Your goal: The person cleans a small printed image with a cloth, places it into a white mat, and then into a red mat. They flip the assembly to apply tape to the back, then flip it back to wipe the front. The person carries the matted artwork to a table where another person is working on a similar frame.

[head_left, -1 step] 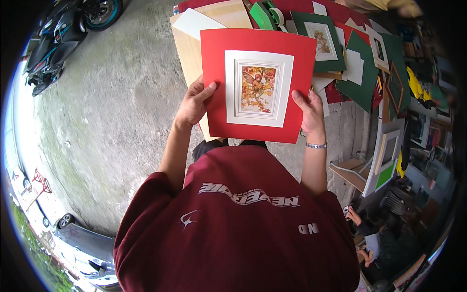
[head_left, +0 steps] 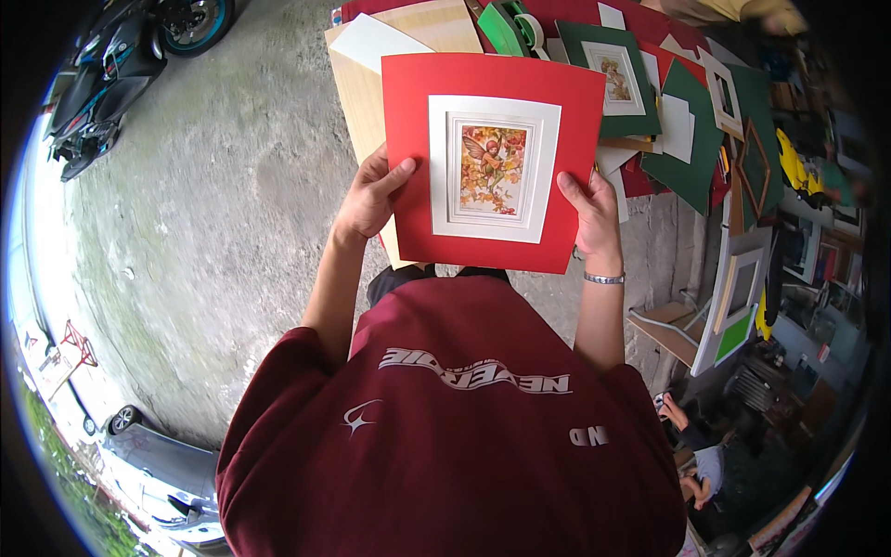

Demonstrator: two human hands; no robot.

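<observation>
Concrete floor [head_left: 223,186], rough, mottled grey, across frame left, flat rectangular red mat board [head_left: 501,74] at upper centre, stepped white inner mat [head_left: 497,107], left hand [head_left: 368,200] and right hand [head_left: 597,218] half-closed, gripping the board's side edges, small orange-and-red fairy print [head_left: 495,169].

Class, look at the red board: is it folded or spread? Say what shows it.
Spread: the red board shows no fold line between the left hand and right hand, and its print is fully visible.
</observation>
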